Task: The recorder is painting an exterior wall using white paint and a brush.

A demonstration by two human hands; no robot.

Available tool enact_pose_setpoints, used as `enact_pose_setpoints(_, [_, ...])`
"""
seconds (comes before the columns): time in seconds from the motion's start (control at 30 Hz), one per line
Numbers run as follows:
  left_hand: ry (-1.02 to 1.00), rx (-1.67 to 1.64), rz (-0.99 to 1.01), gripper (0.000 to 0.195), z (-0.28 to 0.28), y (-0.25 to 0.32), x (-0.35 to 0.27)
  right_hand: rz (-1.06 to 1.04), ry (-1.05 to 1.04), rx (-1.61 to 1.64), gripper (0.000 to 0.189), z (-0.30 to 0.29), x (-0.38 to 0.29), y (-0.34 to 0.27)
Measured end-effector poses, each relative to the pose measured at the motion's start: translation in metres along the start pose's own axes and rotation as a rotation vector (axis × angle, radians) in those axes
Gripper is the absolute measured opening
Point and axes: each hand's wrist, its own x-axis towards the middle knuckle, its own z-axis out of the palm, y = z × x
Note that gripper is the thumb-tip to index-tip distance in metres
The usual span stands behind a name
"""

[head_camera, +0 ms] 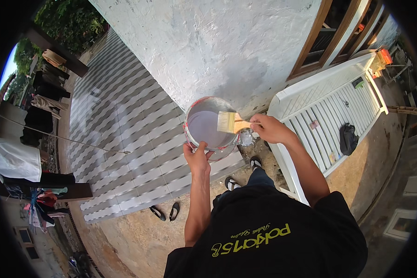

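Observation:
My left hand (198, 156) grips the near rim of a round paint bucket (237, 141), its thumb on the rim and its other fingers partly hidden. Greyish-white paint (202, 127) lies inside, and red smears mark the bucket's edge. Pinched by the wooden handle in my right hand (268, 128) is a wide, flat paintbrush (229, 122). Its pale bristles point left over the bucket's opening; whether they touch the paint I cannot tell. Beyond the bucket rises a rough whitish wall (208, 45), with a darker grey patch (245, 78) low on its right part.
On the right stands a white slatted bench (309, 128) bearing a black plastic bag (348, 139). Striped floor tiles (132, 139) spread to the left, with a pair of black shoes (174, 211) by their edge. Clothes (38, 121) hang far left. Wood-framed windows (319, 41) break the wall.

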Motion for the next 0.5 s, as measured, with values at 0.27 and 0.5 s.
enact_pose_setpoints(0.27, [0.023, -0.133, -0.034, 0.033, 0.008, 0.019, 0.01, -0.096, 0.172, 0.658, 0.022, 0.006, 0.044, -0.036])
enact_pose_setpoints(0.5, [0.058, -0.18, -0.007, 0.04, 0.011, 0.037, 0.024, -0.253, 0.564, 0.489, 0.026, 0.018, 0.156, -0.087])
